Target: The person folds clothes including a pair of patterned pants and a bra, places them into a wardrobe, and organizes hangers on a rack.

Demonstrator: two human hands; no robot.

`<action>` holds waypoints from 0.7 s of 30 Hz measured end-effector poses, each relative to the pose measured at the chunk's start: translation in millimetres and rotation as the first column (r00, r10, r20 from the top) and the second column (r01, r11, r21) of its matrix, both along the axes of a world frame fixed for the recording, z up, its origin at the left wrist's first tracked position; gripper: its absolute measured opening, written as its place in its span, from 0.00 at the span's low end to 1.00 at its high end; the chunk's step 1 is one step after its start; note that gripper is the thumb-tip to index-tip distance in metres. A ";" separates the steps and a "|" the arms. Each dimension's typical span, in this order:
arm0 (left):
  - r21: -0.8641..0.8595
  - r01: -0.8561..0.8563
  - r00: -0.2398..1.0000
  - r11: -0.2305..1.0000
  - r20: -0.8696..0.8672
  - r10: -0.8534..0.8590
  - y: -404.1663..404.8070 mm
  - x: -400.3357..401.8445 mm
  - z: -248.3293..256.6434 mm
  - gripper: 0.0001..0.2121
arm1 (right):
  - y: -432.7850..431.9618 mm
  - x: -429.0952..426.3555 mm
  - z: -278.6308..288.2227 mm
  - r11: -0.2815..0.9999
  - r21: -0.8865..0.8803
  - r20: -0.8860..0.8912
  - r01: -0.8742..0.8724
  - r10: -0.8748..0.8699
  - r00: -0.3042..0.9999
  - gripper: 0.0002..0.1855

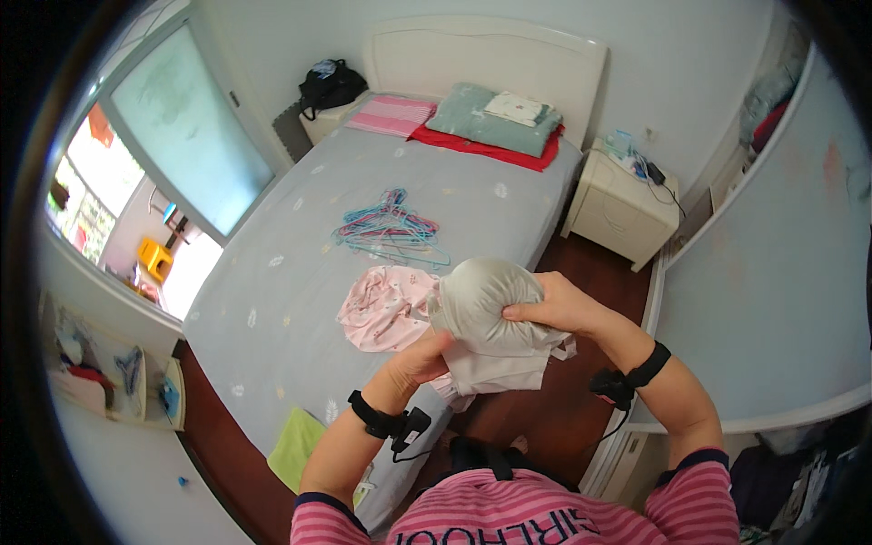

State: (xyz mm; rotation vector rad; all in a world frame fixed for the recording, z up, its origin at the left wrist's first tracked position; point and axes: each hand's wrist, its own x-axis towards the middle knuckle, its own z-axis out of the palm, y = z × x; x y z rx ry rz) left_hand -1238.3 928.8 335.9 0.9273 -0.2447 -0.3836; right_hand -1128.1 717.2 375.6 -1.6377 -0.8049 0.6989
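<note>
A light grey-beige padded garment with a smooth rounded cup, perhaps a bra, (489, 300) is held up over the near right edge of the bed. My right hand (562, 304) grips its right side, thumb pressed into the gathered fabric. At its lower left is my left hand (426, 357), its fingers partly hidden by the fabric, so its hold cannot be told. A crumpled pink patterned garment (385, 310) lies on the bed just left of the padded one. Beyond it is a pile of blue and pink hangers (394, 228).
A green cloth (296, 443) lies at the bed's near left edge. A folded grey-green blanket (470, 119) rests by the headboard (484, 51). On the right stand a white nightstand (620, 204) and a sliding wardrobe door (770, 293). Dark wood floor (545, 422) shows beside the bed.
</note>
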 end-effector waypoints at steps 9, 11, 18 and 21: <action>0.192 -0.158 0.947 0.969 -0.249 0.204 -93.4 42.6 18.2 0.24 | -145.1 16.5 -49.4 0.991 0.115 0.142 0.074 -0.090 0.986 0.53; 0.242 -0.115 0.958 0.963 -0.230 0.172 -105.8 53.0 18.4 0.24 | -174.4 9.8 -63.3 0.996 0.067 0.195 0.051 -0.063 0.979 0.55; 0.297 0.175 0.979 0.939 -0.157 -0.132 -174.7 88.1 16.0 0.29 | -236.5 -12.3 -92.7 0.856 -0.089 0.420 0.510 -0.432 0.798 0.33; 0.345 0.295 0.955 0.891 -0.131 -0.266 -204.7 103.9 21.8 0.31 | -267.9 7.0 -121.1 0.731 0.295 -0.245 0.616 -0.565 0.788 0.21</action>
